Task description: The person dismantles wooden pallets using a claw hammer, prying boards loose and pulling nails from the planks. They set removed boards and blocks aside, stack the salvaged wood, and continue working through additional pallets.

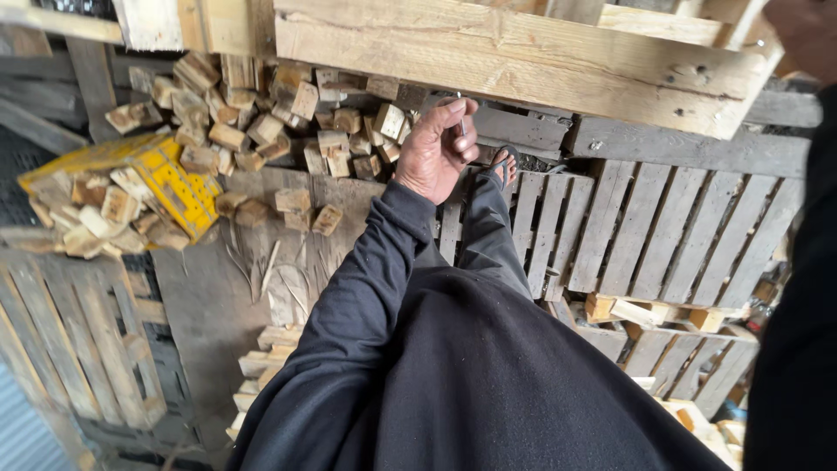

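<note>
Fingers of the left hand [438, 150] pinch a small, thin metal nail [459, 118], greyish and upright. Right hand's [806, 35] grip cannot be told.

A heap of small wooden blocks [261, 122] lies ahead of me beside a yellow plastic crate [166, 179] on its side. Grey wooden pallets [645, 227] cover the ground to my right.

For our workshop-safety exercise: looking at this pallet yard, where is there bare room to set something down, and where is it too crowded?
Free: the flat grey pallet right of the sandalled foot, and the bare board below the yellow crate. Crowded: the heap of wood blocks left of the left hand, which pinches a small metal piece.
</note>
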